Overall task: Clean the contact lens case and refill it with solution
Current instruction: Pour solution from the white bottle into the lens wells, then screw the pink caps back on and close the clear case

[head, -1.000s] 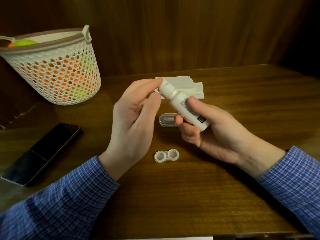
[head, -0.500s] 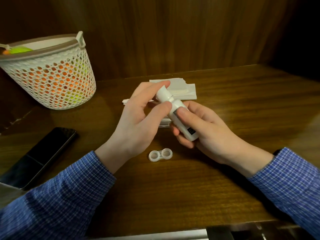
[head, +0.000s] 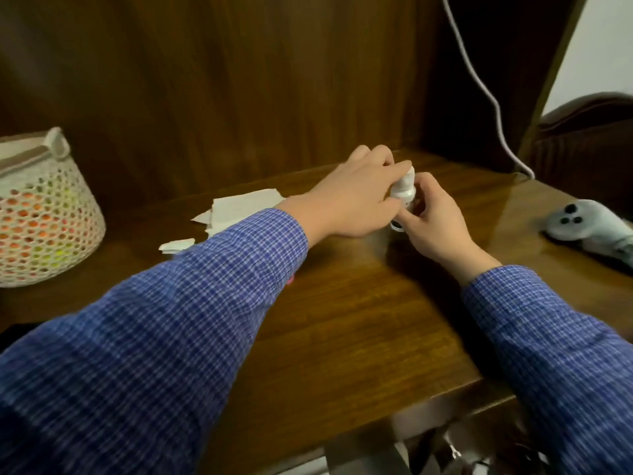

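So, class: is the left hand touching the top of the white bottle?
Touching. The head view shows the left hand with its fingertips closed over the cap end of the white bottle, no gap visible, while the right hand holds the body.

Blue checked sleeves [head: 205, 303], a white bottle [head: 404, 190], white tissue [head: 239, 209], a cream basket [head: 44, 214] showing orange and yellow, brown wooden table [head: 359, 320]

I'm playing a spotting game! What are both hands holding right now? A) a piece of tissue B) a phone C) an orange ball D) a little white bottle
D. Both the left hand and the right hand have their fingers closed around the little white bottle, which stands between them above the table; the tissue lies apart, untouched.
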Action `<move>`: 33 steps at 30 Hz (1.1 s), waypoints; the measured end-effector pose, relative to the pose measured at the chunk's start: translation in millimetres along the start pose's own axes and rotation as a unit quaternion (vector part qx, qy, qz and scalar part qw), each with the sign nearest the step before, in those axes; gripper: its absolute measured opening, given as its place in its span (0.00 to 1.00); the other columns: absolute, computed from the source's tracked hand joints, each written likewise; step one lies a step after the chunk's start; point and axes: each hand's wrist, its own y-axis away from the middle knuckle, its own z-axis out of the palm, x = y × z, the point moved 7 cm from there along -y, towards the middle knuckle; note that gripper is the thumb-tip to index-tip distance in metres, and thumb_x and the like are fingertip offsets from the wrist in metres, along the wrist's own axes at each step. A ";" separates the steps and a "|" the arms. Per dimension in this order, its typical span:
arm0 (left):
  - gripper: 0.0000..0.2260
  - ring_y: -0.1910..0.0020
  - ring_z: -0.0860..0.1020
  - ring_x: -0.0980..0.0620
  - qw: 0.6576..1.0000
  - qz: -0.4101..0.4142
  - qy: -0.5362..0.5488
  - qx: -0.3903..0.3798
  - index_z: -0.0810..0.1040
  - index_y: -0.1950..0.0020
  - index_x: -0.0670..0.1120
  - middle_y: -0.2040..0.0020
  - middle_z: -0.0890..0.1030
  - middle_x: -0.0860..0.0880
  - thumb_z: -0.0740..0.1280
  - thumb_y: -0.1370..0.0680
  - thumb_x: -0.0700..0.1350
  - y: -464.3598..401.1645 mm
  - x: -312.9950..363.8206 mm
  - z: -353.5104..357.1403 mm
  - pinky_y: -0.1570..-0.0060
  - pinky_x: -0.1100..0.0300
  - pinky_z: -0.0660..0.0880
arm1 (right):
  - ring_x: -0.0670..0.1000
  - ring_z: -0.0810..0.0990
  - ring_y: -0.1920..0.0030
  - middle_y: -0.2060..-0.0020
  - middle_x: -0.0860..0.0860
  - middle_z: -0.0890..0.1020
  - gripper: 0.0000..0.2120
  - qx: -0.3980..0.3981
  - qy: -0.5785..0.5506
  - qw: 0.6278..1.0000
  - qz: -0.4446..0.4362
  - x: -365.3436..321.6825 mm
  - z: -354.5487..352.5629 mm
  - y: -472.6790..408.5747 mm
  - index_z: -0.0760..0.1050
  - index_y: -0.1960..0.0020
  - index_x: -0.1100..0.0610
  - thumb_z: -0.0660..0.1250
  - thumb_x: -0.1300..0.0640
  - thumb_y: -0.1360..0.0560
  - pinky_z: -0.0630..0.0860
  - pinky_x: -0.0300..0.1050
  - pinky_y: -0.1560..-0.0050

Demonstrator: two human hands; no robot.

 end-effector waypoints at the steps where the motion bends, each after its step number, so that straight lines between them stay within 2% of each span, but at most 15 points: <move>1: 0.24 0.35 0.66 0.50 1.000 0.006 -0.008 -0.013 0.66 0.22 0.50 0.31 0.70 0.48 0.62 0.19 0.48 -12.1 5.7 5.8 0.38 0.52 0.73 | 0.44 0.79 0.51 0.43 0.45 0.79 0.21 0.018 0.007 1.000 0.015 10.3 -7.9 -2.7 0.72 0.33 0.52 0.73 0.50 0.22 0.77 0.42 0.48; 4: 0.25 0.34 0.66 0.48 0.999 0.007 0.007 -0.053 0.68 0.23 0.49 0.32 0.71 0.47 0.63 0.21 0.44 -38.9 13.9 20.6 0.39 0.52 0.72 | 0.50 0.79 0.49 0.44 0.49 0.81 0.20 0.041 0.021 0.997 0.059 32.5 -21.7 -7.2 0.73 0.34 0.54 0.74 0.52 0.23 0.78 0.46 0.48; 7: 0.29 0.28 0.64 0.45 0.996 -0.012 0.042 -0.079 0.64 0.20 0.49 0.28 0.70 0.46 0.65 0.22 0.41 -55.9 14.5 30.3 0.39 0.55 0.65 | 0.49 0.78 0.48 0.41 0.52 0.81 0.21 0.050 0.015 0.995 0.088 41.5 -25.6 -10.1 0.72 0.33 0.55 0.74 0.52 0.22 0.75 0.45 0.48; 11: 0.31 0.24 0.61 0.42 0.991 -0.024 0.071 -0.106 0.62 0.19 0.50 0.23 0.66 0.45 0.66 0.22 0.40 -66.6 18.3 35.6 0.31 0.48 0.65 | 0.50 0.78 0.44 0.37 0.53 0.80 0.25 0.054 0.005 0.991 0.120 46.1 -26.8 -10.1 0.70 0.30 0.56 0.74 0.52 0.23 0.76 0.45 0.44; 14: 0.34 0.22 0.58 0.41 0.990 -0.037 0.079 -0.111 0.57 0.17 0.51 0.21 0.63 0.45 0.66 0.22 0.40 -60.1 17.9 29.6 0.27 0.44 0.63 | 0.56 0.78 0.37 0.32 0.55 0.75 0.37 0.029 0.025 0.984 0.174 51.0 -28.6 -7.7 0.63 0.25 0.58 0.77 0.48 0.26 0.75 0.48 0.44; 16: 0.34 0.22 0.60 0.42 0.992 -0.050 0.091 -0.071 0.57 0.17 0.51 0.22 0.64 0.45 0.66 0.22 0.41 -48.3 11.5 11.9 0.27 0.46 0.65 | 0.55 0.75 0.39 0.30 0.57 0.70 0.44 0.050 0.033 0.979 0.197 48.5 -37.3 -1.6 0.59 0.24 0.59 0.78 0.44 0.29 0.73 0.48 0.44; 18: 0.30 0.27 0.67 0.46 0.993 -0.065 0.100 -0.008 0.63 0.20 0.50 0.25 0.68 0.46 0.66 0.21 0.43 -27.2 -2.7 -12.8 0.31 0.54 0.71 | 0.50 0.73 0.44 0.34 0.54 0.70 0.40 0.107 0.009 0.985 0.137 29.1 -45.0 10.0 0.61 0.27 0.58 0.76 0.45 0.30 0.70 0.38 0.47; 20: 0.22 0.38 0.73 0.53 0.991 -0.079 0.096 0.049 0.71 0.25 0.50 0.31 0.73 0.49 0.66 0.20 0.43 4.8 -22.3 -38.1 0.44 0.68 0.72 | 0.45 0.74 0.51 0.44 0.50 0.74 0.29 0.128 -0.009 0.992 0.017 -5.6 -39.1 26.9 0.67 0.34 0.56 0.72 0.49 0.31 0.67 0.27 0.55; 22: 0.18 0.46 0.75 0.60 0.987 -0.104 0.094 0.079 0.76 0.30 0.50 0.37 0.74 0.53 0.65 0.19 0.42 43.5 -44.3 -58.1 0.53 0.72 0.68 | 0.41 0.74 0.59 0.53 0.45 0.75 0.18 0.047 -0.011 0.996 -0.070 -35.7 -12.5 41.4 0.71 0.43 0.51 0.70 0.51 0.30 0.67 0.28 0.61; 24: 0.16 0.48 0.76 0.61 0.980 -0.139 0.105 0.092 0.78 0.33 0.52 0.41 0.77 0.55 0.65 0.20 0.41 85.9 -65.0 -69.5 0.53 0.71 0.70 | 0.41 0.76 0.62 0.55 0.40 0.76 0.13 -0.088 -0.006 0.992 -0.089 -53.4 25.6 49.1 0.72 0.46 0.47 0.73 0.52 0.27 0.71 0.29 0.64; 27: 0.13 0.54 0.79 0.62 0.968 -0.179 0.151 0.094 0.80 0.39 0.55 0.47 0.81 0.57 0.66 0.19 0.40 152.0 -87.1 -70.1 0.58 0.70 0.75 | 0.42 0.82 0.60 0.49 0.40 0.78 0.16 -0.242 0.040 0.967 -0.067 -65.9 78.9 49.7 0.74 0.42 0.44 0.76 0.48 0.26 0.77 0.32 0.65; 30: 0.15 0.64 0.77 0.63 0.944 -0.227 0.236 0.050 0.80 0.40 0.57 0.52 0.81 0.57 0.69 0.20 0.39 209.8 -101.7 -48.6 0.66 0.68 0.75 | 0.44 0.82 0.57 0.48 0.41 0.78 0.23 -0.313 0.104 0.942 -0.067 -73.8 115.1 42.0 0.75 0.37 0.46 0.76 0.41 0.28 0.77 0.34 0.63; 31: 0.16 0.64 0.77 0.63 0.937 -0.240 0.250 0.029 0.79 0.39 0.59 0.52 0.81 0.58 0.71 0.21 0.40 225.1 -104.2 -39.2 0.66 0.69 0.75 | 0.44 0.81 0.55 0.49 0.41 0.78 0.26 -0.326 0.127 0.934 -0.076 -76.8 123.6 38.6 0.75 0.35 0.47 0.76 0.39 0.28 0.77 0.35 0.61; 33: 0.20 0.58 0.78 0.63 0.944 -0.245 0.220 -0.010 0.75 0.36 0.63 0.50 0.79 0.63 0.74 0.23 0.45 249.3 -107.1 -21.9 0.63 0.69 0.75 | 0.43 0.79 0.53 0.51 0.40 0.77 0.29 -0.350 0.160 0.919 -0.090 -82.8 136.7 32.8 0.75 0.32 0.49 0.76 0.38 0.28 0.76 0.37 0.58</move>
